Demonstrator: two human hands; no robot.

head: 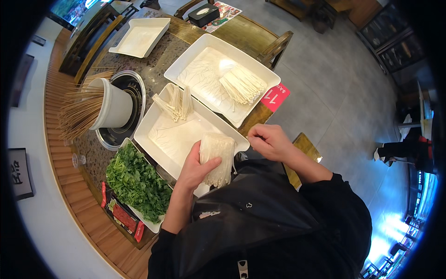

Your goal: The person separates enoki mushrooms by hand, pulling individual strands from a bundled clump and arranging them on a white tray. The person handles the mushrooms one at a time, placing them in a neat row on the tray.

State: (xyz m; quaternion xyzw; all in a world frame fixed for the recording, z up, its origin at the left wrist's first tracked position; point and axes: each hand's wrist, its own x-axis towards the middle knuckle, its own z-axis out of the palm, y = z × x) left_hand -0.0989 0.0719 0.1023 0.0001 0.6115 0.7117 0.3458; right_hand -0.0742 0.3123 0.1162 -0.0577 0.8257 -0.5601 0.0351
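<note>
My left hand [198,165] holds a thick bunch of enoki mushrooms [217,157] over the near edge of a white plastic tray [174,136]. A few small sheaves of enoki [177,104] lean at that tray's far end. My right hand [270,141] is closed near the tray's right corner, apart from the bunch; whether something small is between its fingers cannot be told. Beyond, a second white tray [198,69] holds a pile of enoki [243,84].
Bamboo skewers [80,111] stick out of a tilted white bucket [116,104] on a round hob. Cilantro [137,181] fills a tray at the left. Another white tray [143,36], a black tissue box [204,15] and a clear cup [78,160] stand about the table.
</note>
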